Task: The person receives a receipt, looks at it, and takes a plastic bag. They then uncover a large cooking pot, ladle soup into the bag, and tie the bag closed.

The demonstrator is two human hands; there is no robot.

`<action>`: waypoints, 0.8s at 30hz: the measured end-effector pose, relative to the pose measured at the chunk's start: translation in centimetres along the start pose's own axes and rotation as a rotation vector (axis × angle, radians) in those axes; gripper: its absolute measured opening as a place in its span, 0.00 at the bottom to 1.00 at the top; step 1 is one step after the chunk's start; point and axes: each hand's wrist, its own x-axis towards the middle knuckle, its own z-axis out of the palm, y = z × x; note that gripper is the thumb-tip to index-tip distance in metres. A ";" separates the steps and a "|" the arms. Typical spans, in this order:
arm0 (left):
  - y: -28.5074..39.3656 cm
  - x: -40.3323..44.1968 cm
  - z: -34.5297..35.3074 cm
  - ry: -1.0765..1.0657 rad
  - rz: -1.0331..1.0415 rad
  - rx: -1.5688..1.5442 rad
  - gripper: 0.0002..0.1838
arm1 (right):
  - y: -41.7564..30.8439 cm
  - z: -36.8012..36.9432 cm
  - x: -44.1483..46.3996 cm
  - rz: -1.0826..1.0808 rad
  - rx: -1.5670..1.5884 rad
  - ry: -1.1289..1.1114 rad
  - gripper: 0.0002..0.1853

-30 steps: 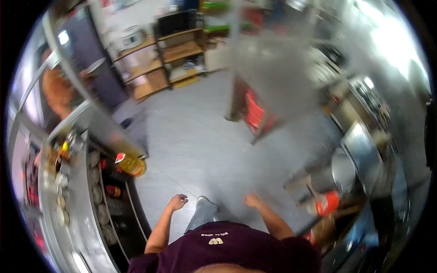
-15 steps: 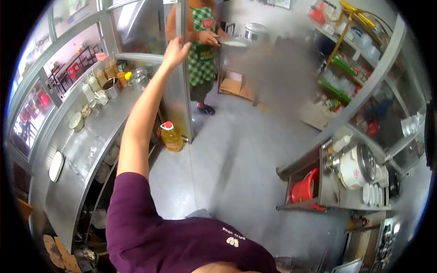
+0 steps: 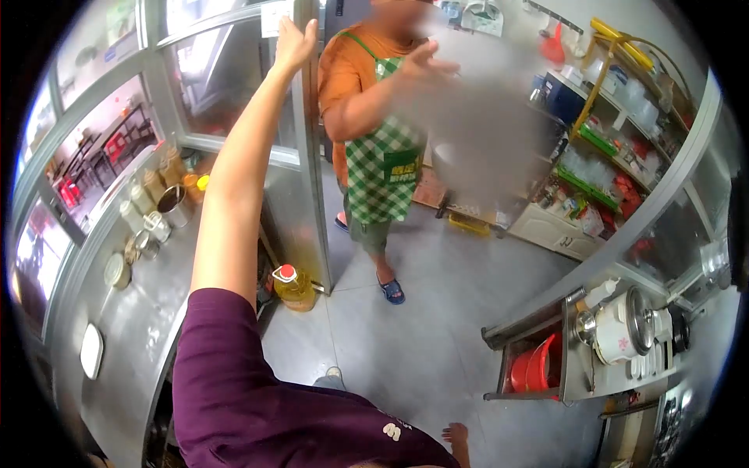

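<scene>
One raised left hand, thumb parted, is at the metal post, upper left of centre, contact unclear; the right hand, loosely spread, hangs at bottom centre.

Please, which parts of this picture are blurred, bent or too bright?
In the head view, a grey smear blurs the area beside the co-worker's green checked apron; the left hand looks clearer; the wide lens bends the steel counter and leaves black corners; strong light washes out the window at far left.
</scene>
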 end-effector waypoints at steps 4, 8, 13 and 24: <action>-1.6 -3.1 3.2 -0.011 0.050 -0.068 0.46 | 9.5 5.5 3.7 -0.280 -0.377 -0.337 0.20; -2.2 -2.0 0.7 -0.049 -0.017 0.177 0.42 | 12.3 9.2 3.6 -0.616 -0.773 -0.310 0.20; 0.9 -4.6 -2.7 -0.310 -0.182 -0.025 0.32 | 5.5 10.5 1.6 -0.285 -0.504 -0.371 0.18; -7.7 -45.2 -26.6 -1.597 -1.043 -0.203 0.24 | 1.3 12.2 2.2 -0.160 -0.422 -0.689 0.16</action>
